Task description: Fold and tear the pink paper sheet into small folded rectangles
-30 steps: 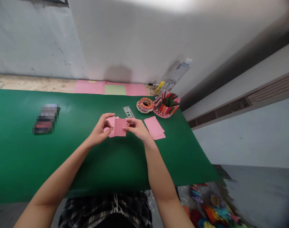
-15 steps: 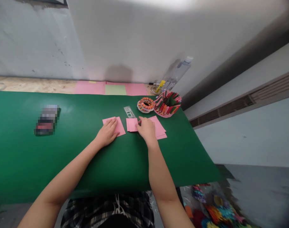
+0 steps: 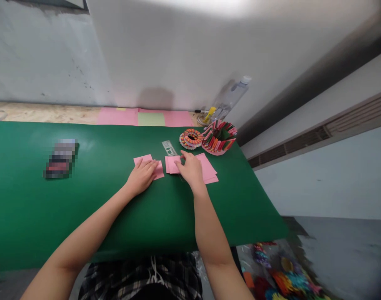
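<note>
My left hand point(image 3: 142, 173) rests palm down, fingers stretched out, on a square of pink paper point(image 3: 159, 171). The hand covers the middle of that paper, so whether it has a fold there is hidden. Just to the right is a small stack of folded pink paper pieces point(image 3: 172, 165). Touching the stack's right edge is the thumb of my right hand point(image 3: 191, 167), with the index finger held apart from it. Larger pink sheets point(image 3: 209, 170) lie partly under the right hand. A clear stencil ruler point(image 3: 169, 147) sticks out behind the small stack.
A ring of folded paper point(image 3: 190, 138) and a larger round bundle of folded paper point(image 3: 220, 137) stand at the back right. Behind them are a plastic bottle point(image 3: 232, 98) and a yellow glue stick point(image 3: 211, 112). A blurred-out phone-like object point(image 3: 61, 158) lies on the left.
My left fingers have slid right across the pink paper, showing more of its upper left corner. My right thumb and index finger are further apart at the small stack.
</note>
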Demonstrator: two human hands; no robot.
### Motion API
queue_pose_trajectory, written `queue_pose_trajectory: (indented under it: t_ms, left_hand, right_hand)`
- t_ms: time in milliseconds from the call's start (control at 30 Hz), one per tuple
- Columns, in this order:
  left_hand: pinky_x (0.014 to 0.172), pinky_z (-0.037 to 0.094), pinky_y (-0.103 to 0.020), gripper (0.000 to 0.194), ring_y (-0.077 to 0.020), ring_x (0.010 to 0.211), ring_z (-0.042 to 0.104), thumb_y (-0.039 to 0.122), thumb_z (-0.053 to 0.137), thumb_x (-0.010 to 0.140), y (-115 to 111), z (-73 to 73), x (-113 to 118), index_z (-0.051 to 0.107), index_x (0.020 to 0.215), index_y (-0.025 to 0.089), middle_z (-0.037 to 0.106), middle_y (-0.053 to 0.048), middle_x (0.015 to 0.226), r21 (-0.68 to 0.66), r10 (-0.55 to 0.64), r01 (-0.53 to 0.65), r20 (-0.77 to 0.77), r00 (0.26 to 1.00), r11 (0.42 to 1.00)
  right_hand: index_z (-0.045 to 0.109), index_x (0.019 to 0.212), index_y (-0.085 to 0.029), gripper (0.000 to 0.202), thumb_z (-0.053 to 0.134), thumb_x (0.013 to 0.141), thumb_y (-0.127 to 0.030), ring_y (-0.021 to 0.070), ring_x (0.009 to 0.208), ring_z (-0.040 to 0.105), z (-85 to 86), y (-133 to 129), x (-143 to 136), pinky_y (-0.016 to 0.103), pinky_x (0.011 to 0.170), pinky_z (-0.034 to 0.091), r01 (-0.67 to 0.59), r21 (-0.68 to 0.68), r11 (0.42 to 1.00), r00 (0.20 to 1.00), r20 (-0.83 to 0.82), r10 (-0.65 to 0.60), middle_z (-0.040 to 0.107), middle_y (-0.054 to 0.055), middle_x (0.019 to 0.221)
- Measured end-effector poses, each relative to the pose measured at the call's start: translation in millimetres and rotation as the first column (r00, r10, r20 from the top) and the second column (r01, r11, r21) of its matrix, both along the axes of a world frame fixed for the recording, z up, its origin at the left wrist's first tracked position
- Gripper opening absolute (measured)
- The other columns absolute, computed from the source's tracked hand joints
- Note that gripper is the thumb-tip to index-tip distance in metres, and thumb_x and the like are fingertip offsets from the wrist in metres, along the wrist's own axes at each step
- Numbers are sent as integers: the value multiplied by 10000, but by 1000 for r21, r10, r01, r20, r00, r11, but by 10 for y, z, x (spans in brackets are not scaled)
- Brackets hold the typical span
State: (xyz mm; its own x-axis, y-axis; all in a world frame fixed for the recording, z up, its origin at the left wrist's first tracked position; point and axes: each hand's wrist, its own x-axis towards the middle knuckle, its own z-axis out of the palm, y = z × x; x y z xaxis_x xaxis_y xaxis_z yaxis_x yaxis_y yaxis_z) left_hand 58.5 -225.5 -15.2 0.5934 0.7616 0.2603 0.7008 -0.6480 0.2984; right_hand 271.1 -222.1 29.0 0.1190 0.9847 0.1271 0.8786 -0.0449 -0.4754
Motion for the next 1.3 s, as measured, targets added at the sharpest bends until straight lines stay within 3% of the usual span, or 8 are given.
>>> queue_pose_trajectory:
  t_ms: [100,200,367,500,633,867,1167,1300]
  left_hand:
    - [963,391,-446,314,-250,1013,583,231,478,892,-24,81,-8,580,1180,157,673,-110,1051,-61,88,-77,208,974,995]
    - [863,455,-388,267,-228,956,599,295,565,844,-56,180,2,627,1083,190,671,-87,1038,-273,295,-172,519,802,947]
    - [770,502,-326,393,-206,891,633,402,669,754,-83,314,26,623,1063,163,666,-92,1045,-677,598,128,710,371,725]
    - [788,506,-326,470,-203,890,642,368,749,672,-79,351,38,625,1069,149,673,-102,1037,-731,699,272,681,219,626]
    - [765,512,-316,421,-184,831,649,365,762,653,-74,344,39,645,991,143,685,-88,976,-753,729,268,654,203,601]
    - [777,524,-325,399,-181,852,643,359,766,647,-89,340,38,654,969,151,672,-80,991,-748,708,245,663,242,617]
    - [745,540,-332,382,-174,805,639,347,791,612,-99,361,43,662,915,152,677,-64,927,-751,696,235,660,283,617]
    - [757,536,-335,361,-172,802,635,356,789,611,-101,353,40,664,884,155,675,-58,914,-740,679,219,671,297,636]
  right_hand:
    - [575,1184,-132,410,518,862,-379,271,974,597,9,-7,-24,433,883,422,-39,105,994,995,-86,49,664,131,1009]
    - [592,1153,-141,456,404,911,-478,249,985,597,26,-33,-130,415,900,423,-126,187,974,962,-216,166,659,134,1033]
    - [623,1087,-157,437,429,898,-500,193,927,619,20,-81,-386,330,833,465,-330,126,936,788,-509,346,674,102,1014]
    - [659,973,-162,357,516,858,-467,169,832,629,-5,-97,-476,302,765,477,-424,69,903,676,-639,367,689,69,916]
    - [668,927,-178,293,610,794,-433,157,795,628,-21,-104,-480,291,743,490,-415,66,907,597,-732,327,690,46,884]
    - [679,800,-181,180,664,735,-349,151,730,626,1,-84,-456,309,744,494,-339,62,939,586,-766,263,686,28,785]
    - [712,863,-179,286,721,680,-398,183,796,656,21,-95,-481,341,798,504,-337,50,940,451,-868,208,722,58,861]
    - [720,880,-189,303,729,670,-407,193,820,661,7,-91,-477,351,811,511,-336,36,941,446,-874,193,726,58,879]
